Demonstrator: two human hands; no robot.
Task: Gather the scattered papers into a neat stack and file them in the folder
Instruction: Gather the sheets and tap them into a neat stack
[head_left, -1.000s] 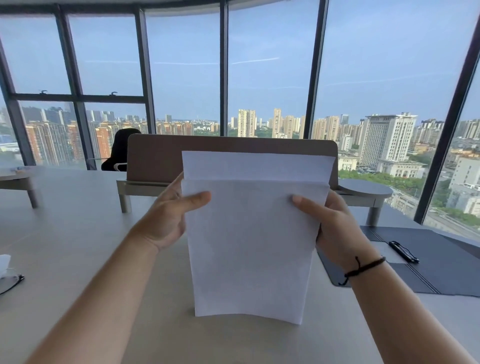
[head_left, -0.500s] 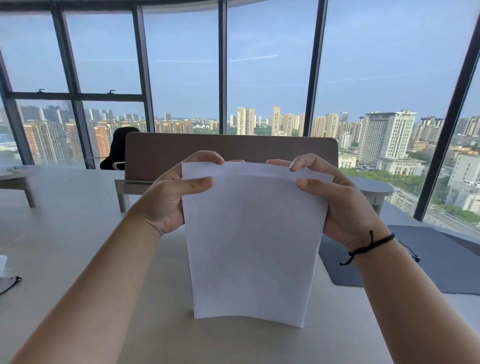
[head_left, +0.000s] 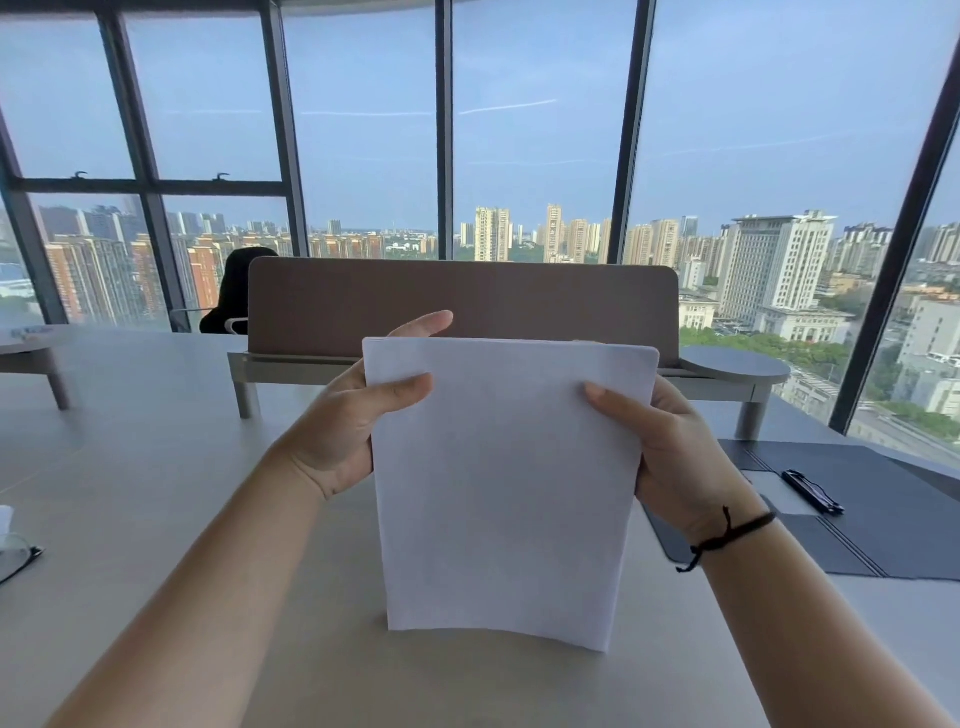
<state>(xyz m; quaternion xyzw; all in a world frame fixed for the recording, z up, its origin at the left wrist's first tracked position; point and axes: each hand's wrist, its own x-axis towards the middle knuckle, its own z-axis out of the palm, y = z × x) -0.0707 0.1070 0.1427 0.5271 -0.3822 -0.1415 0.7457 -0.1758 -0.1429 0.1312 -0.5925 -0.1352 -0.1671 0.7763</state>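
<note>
A stack of white papers (head_left: 506, 483) stands upright on its lower edge on the grey table (head_left: 130, 467), its top edges level. My left hand (head_left: 345, 423) grips the stack's left side, thumb on the front and index finger raised behind the top corner. My right hand (head_left: 675, 452) grips the right side, thumb on the front. The dark folder (head_left: 883, 504) lies open and flat on the table to the right, partly hidden by my right wrist, with a black pen or clip (head_left: 811, 491) on it.
A brown desk divider (head_left: 467, 306) stands on the table behind the papers. Glasses (head_left: 18, 558) lie at the table's left edge. A black chair (head_left: 234, 296) sits beyond the divider on the left. Large windows (head_left: 363, 130) rise behind.
The back sheets that stuck up above the front ones are now level. My hands went up over the top edge, then came back down to the stack's sides.
</note>
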